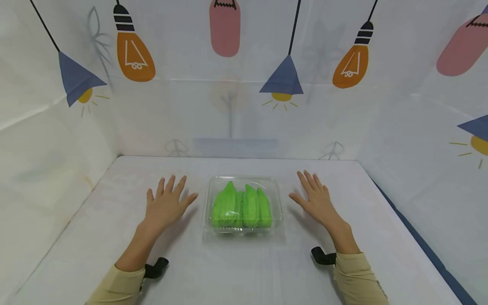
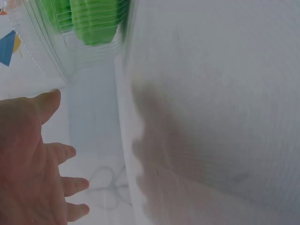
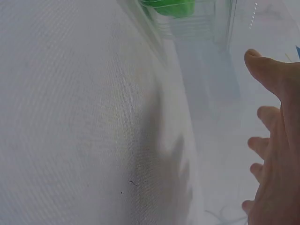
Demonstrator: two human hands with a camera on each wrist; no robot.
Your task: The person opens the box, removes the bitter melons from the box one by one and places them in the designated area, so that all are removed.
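A clear plastic clamshell box [image 1: 244,181] sits on the white table, with several bright green, ridged, pointed vegetable-like pieces [image 1: 250,207] standing side by side inside it. My left hand [image 1: 164,208] hovers to the left of the box, fingers spread and apart from it. On the other side, my right hand [image 1: 317,202] is held above the table with its fingers straight, also not touching the box. Both wrist views show a corner of the box, with the left thumb [image 2: 48,104] and the right thumb [image 3: 260,68] nearest to it. Neither hand holds anything.
White cloth walls printed with lamps and bulbs [image 1: 134,57] enclose the white table [image 1: 244,271] at the back and both sides. A black wrist mount [image 1: 156,267] sticks out at the left sleeve, another black mount [image 1: 323,256] at the right sleeve.
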